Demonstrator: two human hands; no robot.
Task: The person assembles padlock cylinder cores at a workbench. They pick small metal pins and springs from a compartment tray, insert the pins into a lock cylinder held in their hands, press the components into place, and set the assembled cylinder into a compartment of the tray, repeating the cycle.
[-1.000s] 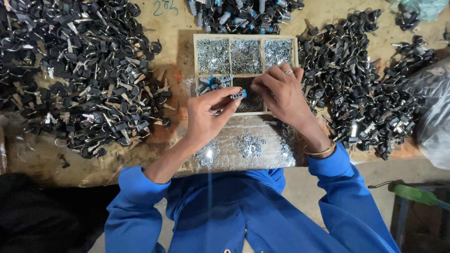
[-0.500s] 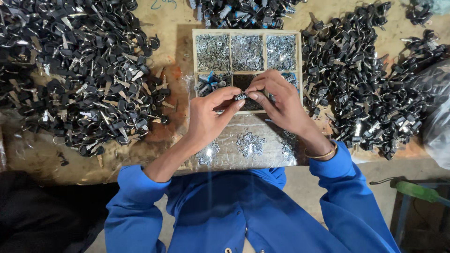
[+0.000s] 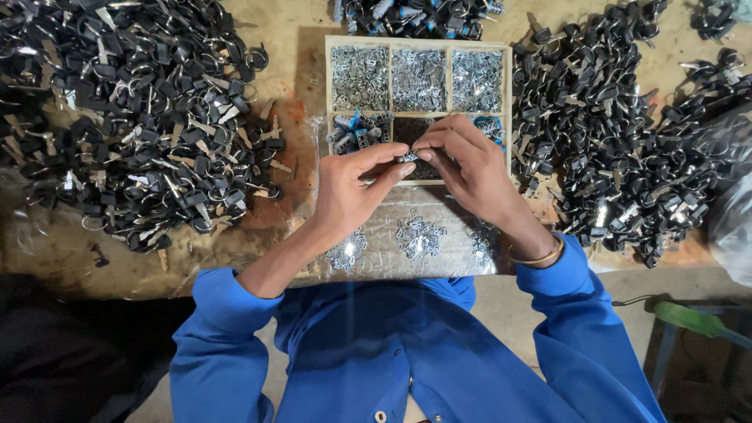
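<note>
Since the earlier frame both hands had drawn closer together over the tray's [image 3: 507, 117] middle row. The left hand [image 3: 352, 192] and right hand [image 3: 468, 166] met fingertip to fingertip, pinching one small metal part [image 3: 408, 157] between them. Black key heaps [image 3: 133, 117] lay on both sides, with loose metal pieces [image 3: 419, 235] on plastic sheet below.

Both forearms angled inward from blue sleeves, meeting at the middle. Left hand [image 3: 350, 190] palm down, thumb and forefinger closed in a pinch grip. Right hand [image 3: 470, 168] opposite, fingertips [image 3: 423, 154] pinched, touching the left's.
</note>
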